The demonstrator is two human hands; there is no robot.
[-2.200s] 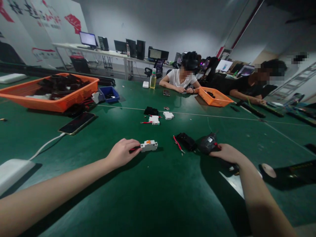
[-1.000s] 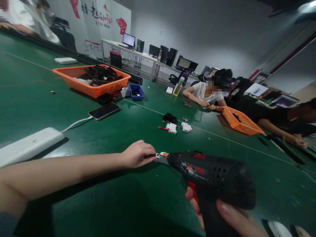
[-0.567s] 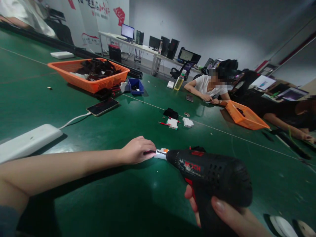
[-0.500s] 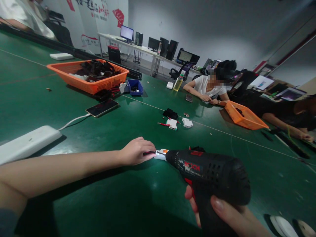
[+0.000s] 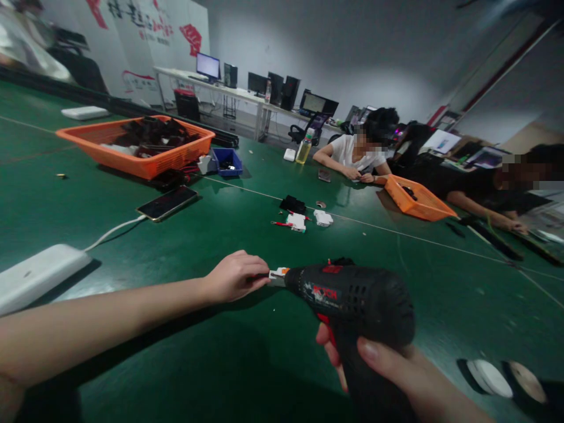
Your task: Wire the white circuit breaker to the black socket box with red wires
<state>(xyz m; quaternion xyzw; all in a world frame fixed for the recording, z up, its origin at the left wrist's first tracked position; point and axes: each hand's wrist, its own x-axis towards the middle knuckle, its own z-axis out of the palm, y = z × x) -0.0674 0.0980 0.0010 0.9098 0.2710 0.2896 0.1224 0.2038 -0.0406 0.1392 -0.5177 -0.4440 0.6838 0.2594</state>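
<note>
My right hand [image 5: 383,364] is wrapped round the grip of a black and red cordless drill [image 5: 352,299], whose nose points left. The drill's bit reaches a small white plastic housing [image 5: 277,277] with an orange part on it. My left hand [image 5: 238,276] pinches the far end of that housing against the green table, fingers closed; part of it is hidden by the fingers and the drill. Beyond lie a white module [image 5: 296,222] with red wires, a second white module [image 5: 323,218] and a black piece [image 5: 292,204].
An orange basket [image 5: 145,167] of dark parts stands at the left, beside a blue bin [image 5: 228,161]. Nearer are a phone [image 5: 167,203] on a cable and a white power strip [image 5: 39,276]. Co-workers sit across the table by another orange basket [image 5: 418,200]. Round discs [image 5: 489,377] lie at lower right.
The whole view has shifted, so the table things, both hands and the drill appear further left. The drill's nose stays at the white housing, and both hands keep their hold.
</note>
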